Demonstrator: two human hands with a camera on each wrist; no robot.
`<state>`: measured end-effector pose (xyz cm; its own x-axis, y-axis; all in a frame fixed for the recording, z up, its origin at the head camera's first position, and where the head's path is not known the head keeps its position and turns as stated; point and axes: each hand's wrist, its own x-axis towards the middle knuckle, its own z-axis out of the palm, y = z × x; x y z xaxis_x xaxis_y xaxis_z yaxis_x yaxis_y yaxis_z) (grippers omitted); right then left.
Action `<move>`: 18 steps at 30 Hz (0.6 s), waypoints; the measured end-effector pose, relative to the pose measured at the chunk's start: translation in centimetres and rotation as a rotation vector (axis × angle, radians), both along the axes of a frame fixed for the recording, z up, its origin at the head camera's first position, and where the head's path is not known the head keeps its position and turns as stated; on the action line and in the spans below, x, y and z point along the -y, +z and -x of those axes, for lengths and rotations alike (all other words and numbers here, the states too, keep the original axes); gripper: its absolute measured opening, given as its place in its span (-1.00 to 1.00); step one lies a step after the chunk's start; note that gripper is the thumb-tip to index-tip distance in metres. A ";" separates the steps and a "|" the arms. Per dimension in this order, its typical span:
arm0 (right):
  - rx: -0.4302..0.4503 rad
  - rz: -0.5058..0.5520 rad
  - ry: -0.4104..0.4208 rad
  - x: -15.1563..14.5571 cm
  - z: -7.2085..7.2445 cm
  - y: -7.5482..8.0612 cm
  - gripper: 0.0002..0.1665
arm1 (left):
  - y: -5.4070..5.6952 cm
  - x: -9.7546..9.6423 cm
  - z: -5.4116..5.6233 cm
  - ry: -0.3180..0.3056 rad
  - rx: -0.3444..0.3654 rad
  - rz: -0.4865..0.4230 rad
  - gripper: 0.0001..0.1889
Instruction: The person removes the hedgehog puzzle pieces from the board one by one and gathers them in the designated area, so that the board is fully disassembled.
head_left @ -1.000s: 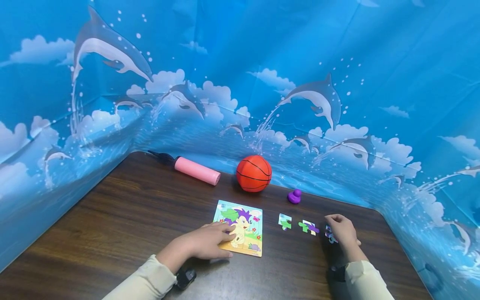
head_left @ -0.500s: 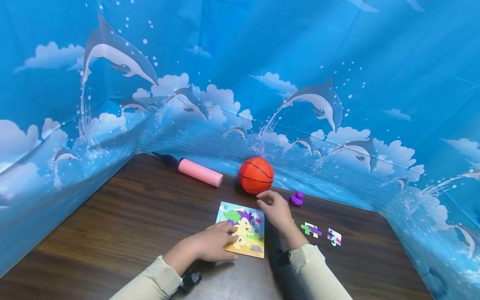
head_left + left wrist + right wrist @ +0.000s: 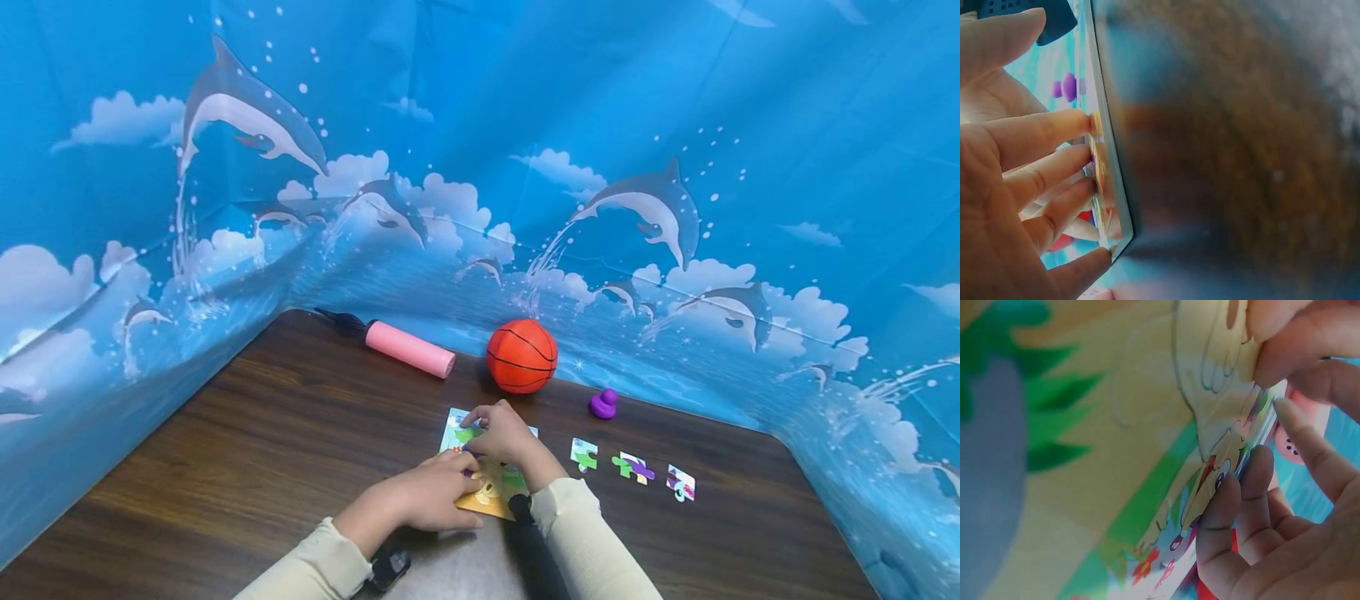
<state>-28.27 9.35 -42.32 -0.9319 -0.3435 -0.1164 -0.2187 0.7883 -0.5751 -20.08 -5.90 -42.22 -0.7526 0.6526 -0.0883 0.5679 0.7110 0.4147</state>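
A jigsaw puzzle (image 3: 489, 493) with a cartoon hedgehog lies on the table. My left hand (image 3: 423, 493) rests on its left side, and in the left wrist view the fingertips of that hand (image 3: 1029, 181) touch its edge. Over the puzzle's upper part is my right hand (image 3: 504, 433), which covers much of the picture. From the right wrist view, the bent fingers of this hand (image 3: 1310, 519) touch the puzzle face (image 3: 1147, 431), and no loose piece shows between them. To the right lie three separate jigsaw pieces: one green and blue (image 3: 583, 455), one green and purple (image 3: 633, 467), one purple and white (image 3: 681, 482).
An orange-red toy basketball (image 3: 522, 357) stands behind the puzzle. Left of it lies a pink hand pump (image 3: 410, 348) with a black nozzle. A small purple knobbed toy (image 3: 604, 403) sits behind the loose pieces. A dolphin-print curtain (image 3: 360, 275) borders the table's back and sides.
My right hand has moved left from the loose piece at the far right, passing over the others, onto the puzzle. My left hand stays on the puzzle's left side.
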 end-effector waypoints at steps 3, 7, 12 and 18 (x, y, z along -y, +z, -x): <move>0.020 0.013 0.031 0.1 -0.1 -0.1 -0.80 | -0.2 0.0 0.0 0.001 -0.001 -0.005 -0.37; 0.021 0.022 0.049 0.4 -0.3 -0.3 -0.88 | -0.3 0.1 -0.1 -0.009 -0.019 -0.017 -0.39; 0.014 0.003 0.014 0.9 -0.4 -0.5 -0.89 | 0.0 0.1 -0.3 -0.015 -0.018 -0.028 -0.40; 0.015 0.007 -0.026 1.2 -0.4 -0.5 -0.87 | 0.1 0.1 -0.4 -0.018 -0.019 -0.022 -0.40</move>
